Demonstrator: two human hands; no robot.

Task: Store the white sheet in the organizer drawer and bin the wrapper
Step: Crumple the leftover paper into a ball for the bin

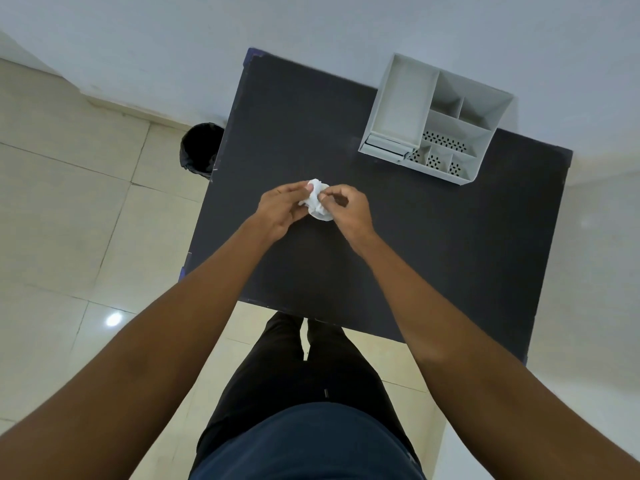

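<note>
**Meanwhile, both hands closed on a crumpled white bundle over the dark table**

At the far left, a black bin [200, 151] stood on the pale tiled floor [62, 188], just beside the left edge of the dark table [433, 254] and partly hidden by it.

Moving right, the left hand [282, 211] was held over the middle of the table, fingers curled and pinching the left side of a crumpled white bundle [317, 202]. Whether that bundle was the sheet, the wrapper or both together could not be told. It sat directly between the two hands, touching both, its top showing above the left fingertips and its lower part bulging out below them.

The right hand [348, 211] gripped the bundle's right side, thumb and forefinger nipped together on it, the other fingers folded loosely into the palm. Whether the bundle rested on the table or was lifted just clear of it could not be judged.

Further right, at the table's far right corner against the wall, stood the white organizer [398, 105], well apart from the hands. Its small drawer [386, 147] sat at its near left corner, seemingly pulled out slightly, beside perforated compartments.
</note>
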